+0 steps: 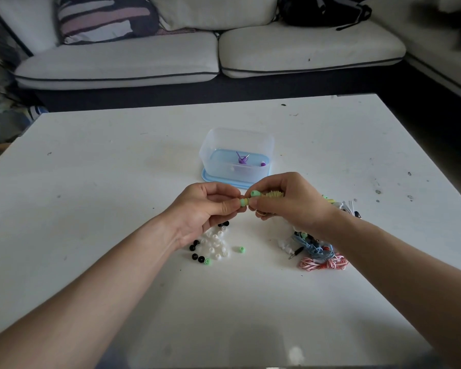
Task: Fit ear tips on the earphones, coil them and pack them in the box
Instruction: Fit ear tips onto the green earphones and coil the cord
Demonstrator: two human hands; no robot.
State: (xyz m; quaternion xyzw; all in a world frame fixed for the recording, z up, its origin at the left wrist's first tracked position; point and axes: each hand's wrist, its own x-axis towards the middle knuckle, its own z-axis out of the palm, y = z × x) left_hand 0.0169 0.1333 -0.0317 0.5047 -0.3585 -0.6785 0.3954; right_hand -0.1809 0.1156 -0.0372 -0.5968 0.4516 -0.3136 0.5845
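The person shows as two bare forearms and two bare hands. The left forearm [104, 275] is smooth and uncovered all the way to the near left edge, with faint tendon lines at the wrist. The left hand [208, 206] has a short, trimmed, unpainted thumbnail [225, 208]. The right forearm [383, 251] is likewise uncovered to the near right edge. On the near side of the right hand [290, 201] a thin gold-coloured loop [260, 213] shows at a finger; whether it is a ring cannot be told. A blurred grey-blue patch [112, 360] lies at the near edge between the arms, too unclear to tell whether it is clothing.
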